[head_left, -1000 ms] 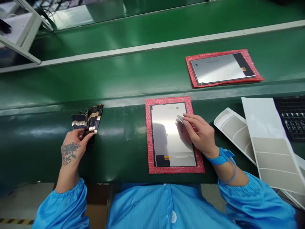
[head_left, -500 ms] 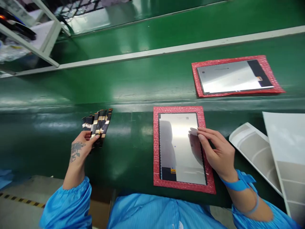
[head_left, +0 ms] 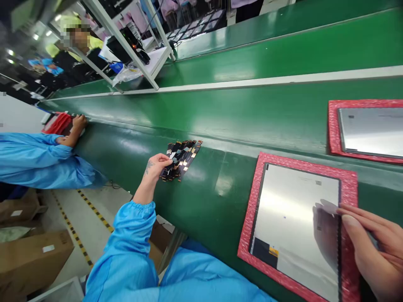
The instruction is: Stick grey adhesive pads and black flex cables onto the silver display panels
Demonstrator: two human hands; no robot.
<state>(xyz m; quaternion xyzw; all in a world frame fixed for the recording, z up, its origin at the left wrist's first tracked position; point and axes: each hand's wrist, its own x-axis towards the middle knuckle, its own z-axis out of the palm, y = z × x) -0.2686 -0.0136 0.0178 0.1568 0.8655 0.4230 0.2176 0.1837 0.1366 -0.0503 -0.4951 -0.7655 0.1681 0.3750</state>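
My left hand grips a fanned bundle of flexible flat cables, black with gold-coloured bands, just above the green conveyor belt. At the lower right, a silver-backed display panel lies on a red foam pad. My right hand is at the panel's right edge, cut off by the frame, with its fingertips on that edge. No object shows in that hand. A second silver panel rests on its own red pad farther along the belt.
A co-worker's blue-sleeved arm reaches the belt at the far left, near a red item. A white shelf frame stands across the belt. Cardboard cartons sit on the floor beside yellow-black tape.
The view has swung left, so both panels sit farther right and the co-worker and shelf show more. My left hand still grips the cables; my right hand stays at the panel's right edge.
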